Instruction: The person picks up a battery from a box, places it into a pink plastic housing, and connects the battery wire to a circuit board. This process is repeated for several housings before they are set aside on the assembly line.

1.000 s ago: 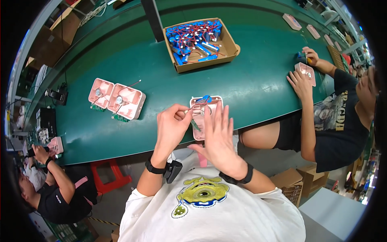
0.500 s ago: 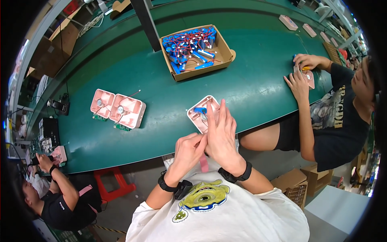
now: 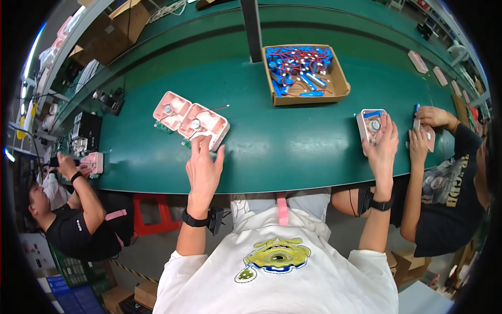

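Observation:
My right hand (image 3: 383, 152) grips a pink plastic housing (image 3: 361, 125) on the right of the bench, with the thumb on its near left side and the fingers over its right side. Inside it lie a blue cylindrical battery (image 3: 373, 113) and a round silver speaker (image 3: 374, 125). At the left, my left hand (image 3: 204, 170) reaches over the near edge of another open pink housing (image 3: 212, 122); its fingers are stretched and the thumb stands apart. A second pink housing (image 3: 171, 107) adjoins that one, each with a round speaker and a green circuit board beside it.
A cardboard box (image 3: 337, 86) of blue batteries with red wires stands at the back, beside a dark post (image 3: 251, 31). Co-workers sit at both sides; the right one's hands (image 3: 426, 131) handle a pink part. A red stool (image 3: 154, 214) stands below the bench edge.
My hands have parted. The right has carried the housing with the battery to the right, and the left has moved to the left-hand housings. The view has shifted too.

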A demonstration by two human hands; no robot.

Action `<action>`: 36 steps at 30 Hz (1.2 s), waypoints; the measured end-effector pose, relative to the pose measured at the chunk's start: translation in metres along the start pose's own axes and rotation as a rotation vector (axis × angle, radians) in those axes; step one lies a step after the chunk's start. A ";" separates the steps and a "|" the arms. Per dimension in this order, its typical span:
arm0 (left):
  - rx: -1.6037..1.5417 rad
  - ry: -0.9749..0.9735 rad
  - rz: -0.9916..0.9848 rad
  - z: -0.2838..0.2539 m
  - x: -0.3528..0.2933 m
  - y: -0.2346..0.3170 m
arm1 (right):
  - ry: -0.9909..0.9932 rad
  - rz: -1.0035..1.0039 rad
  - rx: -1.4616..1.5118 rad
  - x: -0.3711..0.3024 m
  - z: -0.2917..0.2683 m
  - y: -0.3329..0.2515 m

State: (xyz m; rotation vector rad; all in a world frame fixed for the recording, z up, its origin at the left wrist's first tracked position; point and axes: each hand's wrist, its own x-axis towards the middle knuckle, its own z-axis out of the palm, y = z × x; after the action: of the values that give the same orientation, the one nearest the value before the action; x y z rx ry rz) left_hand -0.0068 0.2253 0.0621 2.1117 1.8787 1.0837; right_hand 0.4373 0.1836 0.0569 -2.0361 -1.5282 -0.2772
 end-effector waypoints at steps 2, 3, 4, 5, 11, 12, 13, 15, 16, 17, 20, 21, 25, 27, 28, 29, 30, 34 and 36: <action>0.077 -0.003 0.037 0.013 -0.009 -0.013 | -0.029 0.058 -0.005 0.010 0.012 0.024; 0.109 -0.010 0.061 0.019 -0.011 -0.015 | -0.041 0.095 -0.015 0.013 0.013 0.036; 0.079 -0.026 0.081 0.020 -0.011 -0.018 | -0.028 0.117 -0.045 0.015 0.016 0.046; 0.057 0.005 0.098 0.020 -0.010 -0.023 | -0.009 0.072 -0.013 0.016 0.022 0.048; -0.046 -0.044 -0.038 0.008 -0.026 -0.020 | 0.068 0.018 -0.239 0.013 0.002 -0.011; -0.082 -0.063 0.002 0.009 -0.031 -0.013 | 0.096 -0.092 -0.077 0.009 -0.006 -0.029; -0.114 -0.079 0.039 0.011 -0.038 -0.003 | 0.121 -0.202 0.092 0.003 -0.012 -0.046; -0.166 -0.101 0.122 0.011 -0.048 0.015 | -0.084 -0.166 0.350 -0.018 -0.016 -0.082; -0.191 -0.106 0.167 0.013 -0.050 0.024 | -0.281 -0.123 0.582 -0.026 -0.014 -0.100; -0.174 -0.104 0.155 0.014 -0.052 0.030 | -0.295 -0.129 0.597 -0.030 -0.010 -0.116; -0.235 -0.192 0.171 0.017 -0.061 0.044 | -0.518 -0.175 0.767 -0.038 -0.001 -0.145; -0.243 -0.220 0.199 0.016 -0.063 0.047 | -0.558 -0.168 0.809 -0.040 0.003 -0.148; -0.266 -0.282 0.271 0.020 -0.066 0.050 | -0.612 -0.133 0.912 -0.044 0.009 -0.151; -0.287 -0.294 0.315 0.023 -0.066 0.049 | -0.550 -0.089 0.944 -0.043 0.008 -0.149; -0.286 -0.294 0.314 0.023 -0.066 0.048 | -0.551 -0.089 0.945 -0.043 0.008 -0.148; -0.303 -0.312 0.331 0.024 -0.065 0.048 | -0.548 -0.070 0.968 -0.042 0.008 -0.147; -0.320 -0.331 0.347 0.024 -0.065 0.047 | -0.545 -0.052 0.991 -0.042 0.009 -0.147; -0.310 -0.177 0.364 0.002 -0.044 0.043 | -0.552 0.007 1.057 -0.037 0.015 -0.150; -0.292 -0.087 0.358 -0.011 -0.026 0.032 | -0.563 0.023 1.081 -0.035 0.017 -0.151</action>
State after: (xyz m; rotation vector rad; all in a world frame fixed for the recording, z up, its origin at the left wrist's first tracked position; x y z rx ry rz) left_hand 0.0137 0.1906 0.0762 2.3220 1.2420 1.2195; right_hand 0.2824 0.1920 0.0743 -1.2557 -1.4426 1.0039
